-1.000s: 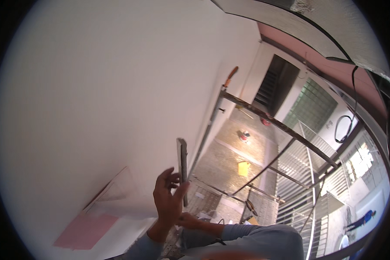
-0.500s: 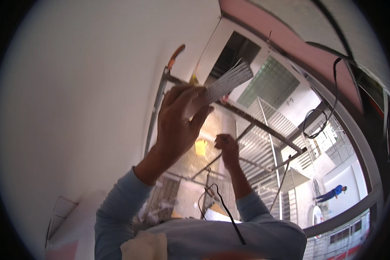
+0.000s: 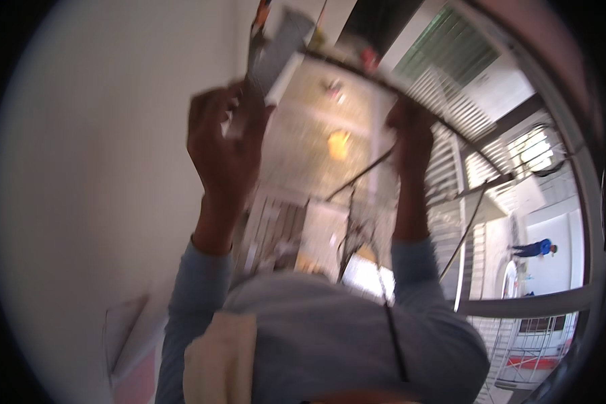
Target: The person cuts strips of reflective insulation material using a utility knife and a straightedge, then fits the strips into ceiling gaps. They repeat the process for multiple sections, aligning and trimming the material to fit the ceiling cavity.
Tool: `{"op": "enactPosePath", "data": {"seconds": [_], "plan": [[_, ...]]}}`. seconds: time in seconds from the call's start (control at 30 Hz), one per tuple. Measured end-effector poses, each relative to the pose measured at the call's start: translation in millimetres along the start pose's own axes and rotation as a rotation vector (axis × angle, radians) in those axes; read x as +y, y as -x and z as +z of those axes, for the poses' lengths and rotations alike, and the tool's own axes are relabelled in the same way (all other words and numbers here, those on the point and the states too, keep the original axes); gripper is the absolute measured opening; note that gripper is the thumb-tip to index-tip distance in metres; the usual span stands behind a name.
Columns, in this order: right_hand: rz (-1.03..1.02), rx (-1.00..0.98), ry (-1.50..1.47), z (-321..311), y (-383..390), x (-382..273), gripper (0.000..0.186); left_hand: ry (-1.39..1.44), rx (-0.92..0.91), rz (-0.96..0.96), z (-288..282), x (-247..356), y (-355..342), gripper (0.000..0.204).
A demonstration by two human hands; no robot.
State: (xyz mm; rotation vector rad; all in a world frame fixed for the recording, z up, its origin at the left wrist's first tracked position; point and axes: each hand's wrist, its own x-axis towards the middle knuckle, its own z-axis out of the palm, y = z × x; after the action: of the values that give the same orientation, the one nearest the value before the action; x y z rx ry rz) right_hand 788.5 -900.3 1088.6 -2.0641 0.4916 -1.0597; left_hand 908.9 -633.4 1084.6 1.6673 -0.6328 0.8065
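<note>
Raised beside the white wall (image 3: 114,175), my left hand (image 3: 229,135) has its fingers closed on a flat grey strip (image 3: 281,47) with a textured face, which points up and away. The strip partly covers the scaffold's corner, where an orange-handled tool (image 3: 263,11) shows at the top. To the right, my right hand (image 3: 411,135) is blurred, fingers curled, close to the dark scaffold rail (image 3: 473,148); what it holds, if anything, cannot be made out. A beige cloth (image 3: 219,357) lies against my grey-blue top, and a black cord (image 3: 396,343) runs down it.
Far below the scaffold is a floor with a yellow object (image 3: 339,144). A red item (image 3: 369,59) shows behind the rail. At the right are white barred railings (image 3: 478,114) and, far off, a person in blue (image 3: 536,248).
Both hands have risen from low in the view toward the scaffold top, the left carrying the strip, the right coming up beside the rail. The view has shifted too.
</note>
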Motion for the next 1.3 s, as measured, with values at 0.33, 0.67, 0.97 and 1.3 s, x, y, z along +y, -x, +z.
{"op": "enactPosePath", "data": {"seconds": [0.33, 0.67, 0.97, 1.3], "plan": [[0.025, -0.277, -1.042, 128.7, -6.2, -41.0, 0.018, 0.426, 0.009, -0.525, -68.1, -6.9, 8.8, 0.044], [-0.398, -0.895, -1.547, 299.5, -36.3, -79.1, 0.036, 0.300, 0.420, -0.068, -92.0, 16.0, -14.0, 0.044], [-0.102, -1.898, -1.794, 367.3, 43.0, -92.2, 0.057, 0.052, 0.997, 0.112, -57.1, 28.4, 15.8, 0.034], [0.023, -2.330, -1.937, 322.6, 90.5, -113.0, 0.073, -0.167, 1.301, 0.150, -30.6, 54.6, 47.0, 0.024]]}}
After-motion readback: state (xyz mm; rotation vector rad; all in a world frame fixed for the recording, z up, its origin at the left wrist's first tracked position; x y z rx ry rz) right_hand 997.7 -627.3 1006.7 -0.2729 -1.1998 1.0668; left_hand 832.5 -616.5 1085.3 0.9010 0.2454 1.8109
